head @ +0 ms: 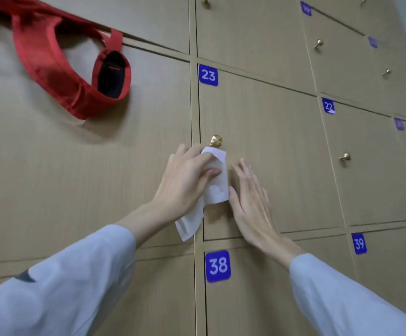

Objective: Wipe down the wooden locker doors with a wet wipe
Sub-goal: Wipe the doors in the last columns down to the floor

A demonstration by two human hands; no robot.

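Note:
A white wet wipe (217, 190) lies against the wooden locker door numbered 23 (270, 141), just below its brass knob (215, 140). My left hand (185, 180) holds the wipe, thumb over its front, with a loose end hanging down past the door's left edge. My right hand (250, 204) lies flat on the same door with straight fingers, its thumb touching the wipe's right edge.
A red fabric bag (58, 69) hangs over the door to the upper left. Door 38 (217, 266) is directly below, doors 22 (328, 106) and 39 (359, 243) to the right, each with a small brass knob sticking out.

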